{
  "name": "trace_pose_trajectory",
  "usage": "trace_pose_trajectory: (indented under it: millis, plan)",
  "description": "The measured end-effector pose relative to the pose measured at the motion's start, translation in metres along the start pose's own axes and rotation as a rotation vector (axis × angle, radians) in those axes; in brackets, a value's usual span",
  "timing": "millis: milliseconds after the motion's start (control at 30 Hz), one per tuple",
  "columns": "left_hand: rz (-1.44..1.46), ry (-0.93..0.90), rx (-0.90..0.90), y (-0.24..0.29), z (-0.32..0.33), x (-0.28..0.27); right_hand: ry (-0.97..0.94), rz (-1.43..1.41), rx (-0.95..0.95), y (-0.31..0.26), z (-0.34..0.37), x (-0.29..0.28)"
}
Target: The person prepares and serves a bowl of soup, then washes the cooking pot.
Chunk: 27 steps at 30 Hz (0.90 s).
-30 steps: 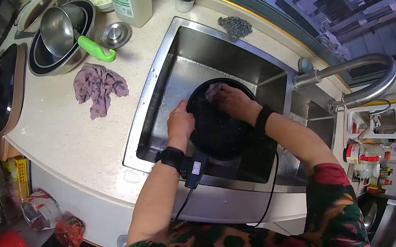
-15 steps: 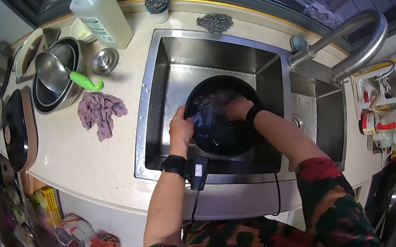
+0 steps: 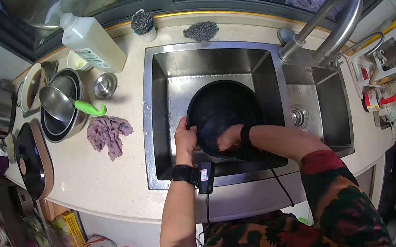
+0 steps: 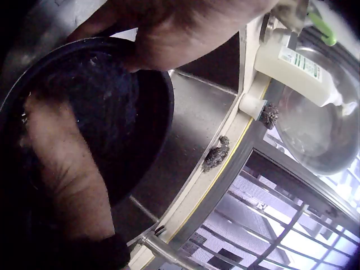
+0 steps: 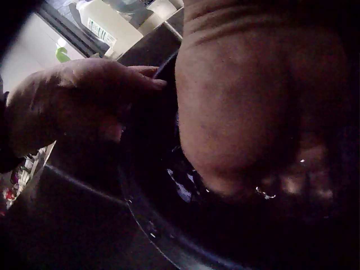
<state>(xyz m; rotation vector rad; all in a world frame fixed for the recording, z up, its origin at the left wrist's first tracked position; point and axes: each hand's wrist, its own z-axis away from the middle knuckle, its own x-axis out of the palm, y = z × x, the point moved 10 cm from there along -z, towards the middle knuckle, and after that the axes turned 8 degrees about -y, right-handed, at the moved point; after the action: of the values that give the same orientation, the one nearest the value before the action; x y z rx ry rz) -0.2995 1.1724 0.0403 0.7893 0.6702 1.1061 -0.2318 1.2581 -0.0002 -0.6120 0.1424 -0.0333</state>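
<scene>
A round black pan (image 3: 228, 101) sits in the left basin of the steel sink, its inside wet and glinting in the left wrist view. My left hand (image 3: 185, 137) grips its left rim, with the thumb over the edge and the fingers on the outer side. Inside the pan, near its lower side, my right hand (image 3: 231, 138) presses down with curled fingers (image 5: 292, 183). A purplish cloth showed under that hand earlier; the hand and the dark pan hide it now. A second purple cloth (image 3: 108, 134) lies crumpled on the counter left of the sink.
Left of the sink stand nested bowls (image 3: 76, 89) with a green-handled ladle (image 3: 59, 102), a pot lid (image 3: 106, 85) and a large pump bottle (image 3: 95, 44). Steel wool (image 3: 201, 32) lies behind the sink. The faucet (image 3: 320, 24) arches over the right basin (image 3: 325, 86).
My right hand has moved from the far part of the pan toward its near side. My left hand keeps its grip on the rim. The head view has turned and shifted.
</scene>
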Motion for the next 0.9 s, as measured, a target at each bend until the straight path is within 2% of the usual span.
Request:
trace_pose_trajectory:
  millis: [33,67,133,167,233,267,333,367,400,467,533,567,600,667,733,767,833,867,900]
  plan:
    - [-0.016,-0.005,0.051,-0.008,-0.010,-0.001,0.083,-0.441,-0.004,0.000,0.002,-0.010]
    - [-0.018,-0.004,0.099,-0.005,-0.012,-0.001,0.083,-0.441,-0.004,0.003,-0.002,-0.014]
    - [-0.025,-0.004,0.072,-0.006,-0.008,-0.002,0.278,-1.294,-0.404,0.000,-0.003,-0.045]
    - [-0.017,-0.002,0.049,-0.004,-0.004,-0.002,0.278,-1.294,-0.404,-0.011,0.007,-0.048]
    - [0.045,-0.017,0.030,0.002,0.003,0.000,0.497,-1.480,-0.556,-0.021,0.038,-0.067]
    - [0.110,-0.034,0.013,0.002,0.004,0.002,0.502,-1.486,-0.562,-0.015,0.036,-0.065]
    - [0.106,-0.039,0.031,0.000,0.001,0.002,0.269,-1.243,-0.595,-0.031,0.031,-0.052]
    - [0.114,-0.040,0.050,0.001,-0.001,0.002,0.247,-1.173,-0.511,-0.028,0.036,-0.038]
    - [0.110,-0.051,0.050,-0.001,-0.002,0.003,0.257,-1.180,-0.511,-0.024,0.043,-0.035]
    - [0.210,-0.118,-0.070,0.005,0.010,0.011,0.070,-0.569,-0.320,-0.023,0.048,-0.002]
    - [0.172,-0.105,-0.083,0.018,0.020,0.012,0.208,0.167,-0.446,-0.025,0.055,0.012]
    - [0.173,-0.110,-0.082,0.018,0.021,0.012,0.120,0.071,-0.221,-0.016,0.083,0.016]
    - [0.174,-0.115,-0.081,0.019,0.021,0.012,0.090,0.139,-0.100,-0.002,0.094,0.019]
    - [0.173,-0.108,-0.065,0.022,0.022,0.012,0.236,0.334,0.029,0.007,0.134,0.004]
    - [0.156,-0.089,-0.104,0.023,0.026,0.011,0.227,0.751,0.193,0.025,0.136,-0.009]
    - [0.150,-0.091,-0.103,0.022,0.024,0.011,0.232,0.746,0.192,0.029,0.136,-0.018]
    - [0.178,-0.110,-0.093,0.015,0.017,0.012,0.408,1.043,0.321,0.030,0.140,-0.047]
    - [0.173,-0.110,-0.092,0.018,0.018,0.012,0.412,1.040,0.320,0.036,0.129,-0.047]
    - [0.157,-0.094,-0.094,0.020,0.020,0.012,0.752,0.975,0.210,0.022,0.130,-0.063]
